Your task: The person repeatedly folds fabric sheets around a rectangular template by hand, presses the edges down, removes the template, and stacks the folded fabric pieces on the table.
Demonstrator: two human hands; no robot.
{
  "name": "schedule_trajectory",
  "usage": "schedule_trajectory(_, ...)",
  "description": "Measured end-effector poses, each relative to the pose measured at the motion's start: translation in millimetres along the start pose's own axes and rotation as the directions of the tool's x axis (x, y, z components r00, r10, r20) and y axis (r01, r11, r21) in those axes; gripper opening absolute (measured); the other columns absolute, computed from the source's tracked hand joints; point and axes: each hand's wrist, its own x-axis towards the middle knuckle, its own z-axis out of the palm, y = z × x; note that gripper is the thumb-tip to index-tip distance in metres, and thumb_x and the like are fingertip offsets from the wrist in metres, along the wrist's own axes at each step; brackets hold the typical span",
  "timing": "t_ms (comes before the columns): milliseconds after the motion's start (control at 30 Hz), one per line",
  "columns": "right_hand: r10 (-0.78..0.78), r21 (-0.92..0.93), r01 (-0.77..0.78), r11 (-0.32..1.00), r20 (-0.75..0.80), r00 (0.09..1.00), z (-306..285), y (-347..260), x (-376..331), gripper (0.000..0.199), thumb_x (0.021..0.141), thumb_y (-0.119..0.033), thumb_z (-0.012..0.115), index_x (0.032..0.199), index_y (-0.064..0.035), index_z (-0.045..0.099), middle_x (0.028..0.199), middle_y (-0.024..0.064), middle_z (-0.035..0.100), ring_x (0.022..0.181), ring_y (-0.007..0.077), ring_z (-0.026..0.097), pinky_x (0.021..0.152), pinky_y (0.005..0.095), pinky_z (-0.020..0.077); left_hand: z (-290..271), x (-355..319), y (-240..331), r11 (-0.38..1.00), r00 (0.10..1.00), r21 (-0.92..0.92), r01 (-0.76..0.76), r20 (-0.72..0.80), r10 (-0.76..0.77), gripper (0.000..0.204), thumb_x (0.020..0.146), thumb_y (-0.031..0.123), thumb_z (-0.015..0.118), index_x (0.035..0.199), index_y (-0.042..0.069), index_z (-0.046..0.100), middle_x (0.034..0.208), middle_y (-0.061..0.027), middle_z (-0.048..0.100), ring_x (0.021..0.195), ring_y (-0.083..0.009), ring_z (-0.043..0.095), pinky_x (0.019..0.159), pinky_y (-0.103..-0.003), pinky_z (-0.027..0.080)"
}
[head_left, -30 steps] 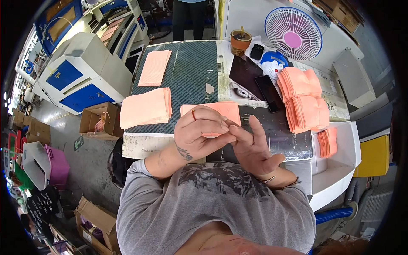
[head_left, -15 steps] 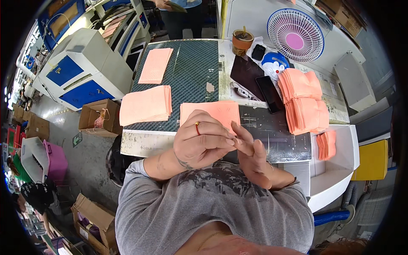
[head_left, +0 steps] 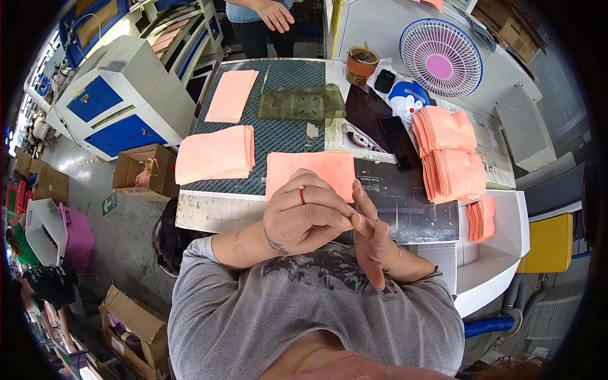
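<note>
My left hand, with a ring on one finger, is closed in a pinch, its fingertips against the fingers of my right hand. Whatever may be between them is too small or hidden to make out. My right hand is turned palm inward, fingers stretched and partly spread. Both are held in front of my chest, over the table's near edge. Just beyond them lies a stack of salmon-pink sheets with small slit-like marks, partly covered by my left hand.
More pink stacks lie at left and far left; folded pink bundles are at right. An olive-green translucent slab lies on the green mat. Around it are a phone, a cup, a fan and a white box. A co-worker's hand is beyond.
A co-worker's dark greenish item has left that person's hand, and an olive-green slab now lies on the mat. My hands stay together, with the fingers shifting slightly.
</note>
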Motion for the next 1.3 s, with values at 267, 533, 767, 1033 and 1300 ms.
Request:
schedule_trajectory(267,-0.058,-0.209,0.070,0.975,0.062,0.996,-4.5,-2.4,-1.1,0.096,0.081,-0.083,0.039,0.154,-0.0240,0.021,0.143,0.0072,0.051,0.144,0.0377,0.026,0.116,0.0622,0.0064,1.4,-2.1,7.3,0.967,0.991,-0.220,0.129,0.003,-0.132,0.022,0.073,0.001,0.078,0.089,0.012,0.066,0.090,-0.0015,0.068,0.080,-0.0154,0.059,0.076,-0.030,0.046)
schedule_trajectory(533,-0.065,-0.383,0.097,0.919,0.095,0.993,-8.2,0.8,-13.2,0.094,0.078,-0.083,0.044,0.154,-0.0316,0.020,0.147,-0.0001,0.046,0.146,0.0332,0.022,0.117,0.0620,0.0019,2.6,-5.2,4.8,0.983,0.996,-0.161,0.089,0.036,-0.084,0.021,0.074,0.002,0.078,0.089,0.011,0.066,0.091,-0.0034,0.068,0.080,-0.0152,0.058,0.076,-0.029,0.047)
schedule_trajectory(767,-0.151,-0.446,0.167,0.879,0.071,0.986,-5.8,6.9,-13.5,0.094,0.076,-0.083,0.047,0.153,-0.0362,0.020,0.151,-0.0045,0.041,0.148,0.0305,0.017,0.117,0.0618,-0.0031,6.6,-3.8,6.9,0.975,0.995,-0.197,0.103,0.031,-0.099,0.017,0.073,0.001,0.077,0.086,0.009,0.068,0.089,-0.0017,0.070,0.078,-0.0142,0.059,0.073,-0.025,0.048)
schedule_trajectory(1033,-0.182,-0.488,0.195,0.851,0.075,0.981,-6.6,9.4,-14.0,0.094,0.076,-0.083,0.046,0.153,-0.0362,0.018,0.152,-0.0046,0.039,0.148,0.0302,0.016,0.117,0.0620,-0.0036,10.5,-6.8,7.9,0.966,0.990,-0.220,0.137,0.015,-0.137,0.017,0.075,0.001,0.076,0.086,0.010,0.066,0.090,-0.0024,0.068,0.079,-0.0143,0.058,0.073,-0.026,0.047)
schedule_trajectory(1300,-0.169,-0.481,0.184,0.857,0.074,0.983,-6.0,6.9,-13.7,0.096,0.076,-0.084,0.046,0.154,-0.0354,0.017,0.153,-0.0036,0.038,0.148,0.0301,0.016,0.117,0.0619,-0.0032,11.3,-6.3,5.0,0.980,0.995,-0.172,0.099,0.030,-0.095,0.016,0.077,0.002,0.075,0.087,0.011,0.066,0.091,-0.0024,0.067,0.079,-0.0144,0.058,0.075,-0.028,0.046)
